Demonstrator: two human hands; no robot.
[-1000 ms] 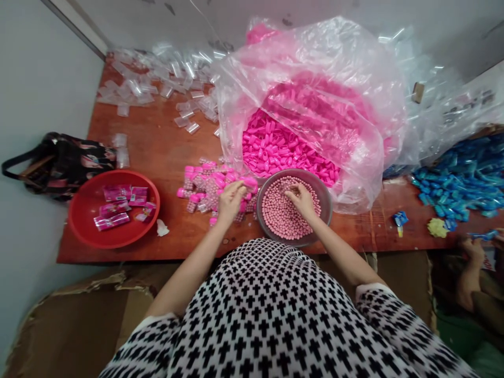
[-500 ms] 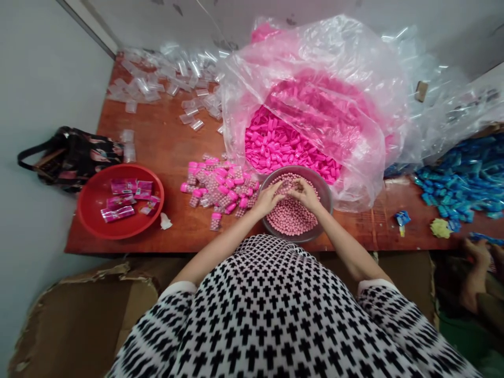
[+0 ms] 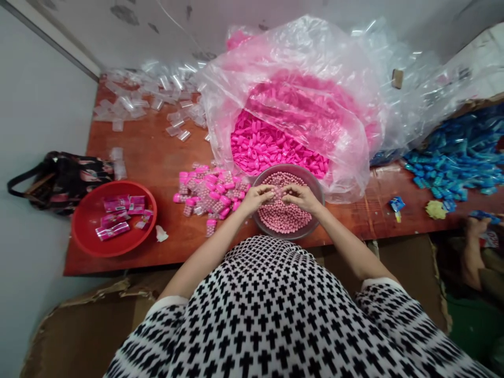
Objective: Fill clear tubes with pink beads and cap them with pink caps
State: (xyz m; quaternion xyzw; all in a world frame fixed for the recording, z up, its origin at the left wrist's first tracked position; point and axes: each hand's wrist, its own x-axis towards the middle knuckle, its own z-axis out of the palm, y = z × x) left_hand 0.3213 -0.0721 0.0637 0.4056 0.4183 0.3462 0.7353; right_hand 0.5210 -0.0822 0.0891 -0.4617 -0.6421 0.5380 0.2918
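Over a grey bowl (image 3: 319, 195) of small pink beads (image 3: 286, 219), my left hand (image 3: 256, 197) and my right hand (image 3: 302, 198) face each other with bent fingers. Between their fingertips is a small clear plastic container (image 3: 277, 194), which both seem to pinch. Its contents are hard to make out. Left of the bowl lies a heap of bead-filled clear containers with pink caps (image 3: 210, 190). Behind the bowl, loose pink caps (image 3: 271, 148) fill a large transparent plastic bag (image 3: 346, 176).
A red basin (image 3: 114, 247) with shiny pink packets stands at the left, beside a dark patterned bag (image 3: 59, 181). Empty clear containers (image 3: 129, 102) lie at the back left. Blue pieces (image 3: 457, 163) are piled at the right, where another person's hand (image 3: 477, 227) shows.
My hands have come slightly nearer to me over the beads, with the clear container now showing between the fingertips. The camera view has tilted and shifted a little.
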